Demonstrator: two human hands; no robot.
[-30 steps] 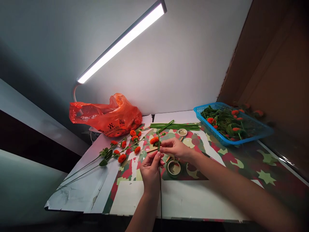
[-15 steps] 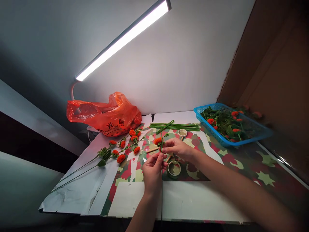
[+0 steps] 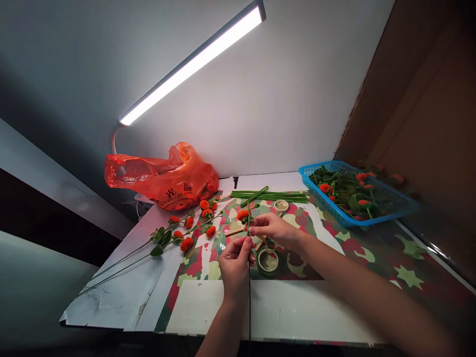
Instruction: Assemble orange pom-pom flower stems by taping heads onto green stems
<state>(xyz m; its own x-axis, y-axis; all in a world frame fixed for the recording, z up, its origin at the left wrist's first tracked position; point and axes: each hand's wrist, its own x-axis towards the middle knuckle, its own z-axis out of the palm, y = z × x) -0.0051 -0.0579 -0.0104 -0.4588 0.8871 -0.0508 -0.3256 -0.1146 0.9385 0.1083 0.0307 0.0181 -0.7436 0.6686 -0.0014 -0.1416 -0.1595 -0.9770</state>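
My left hand [image 3: 235,260] is closed, thumb and finger pinching a thin upright flower stem [image 3: 249,297] whose dark lower end runs down past the table's front edge. My right hand [image 3: 273,230] is also closed, its fingertips gripping the same stem just above the left, close under an orange fuzzy flower head [image 3: 243,215] and small green buds. Right beside the hands lies a roll of green tape [image 3: 267,261]; a pale strip shows between it and my right hand, though where it ends is hidden by the fingers.
Finished-looking orange flower stems [image 3: 186,244] lie at left, near a red plastic bag [image 3: 174,178]. Behind the hands are green stems [image 3: 286,197], a second tape roll [image 3: 281,206] and a wooden stick [image 3: 235,231]. A blue basket [image 3: 345,218] of flowers and leaves stands right. A lamp [image 3: 193,64] hangs above.
Both hands stay nearly in place on the stem; the flower head has shifted up very slightly. The camera view has moved a little.
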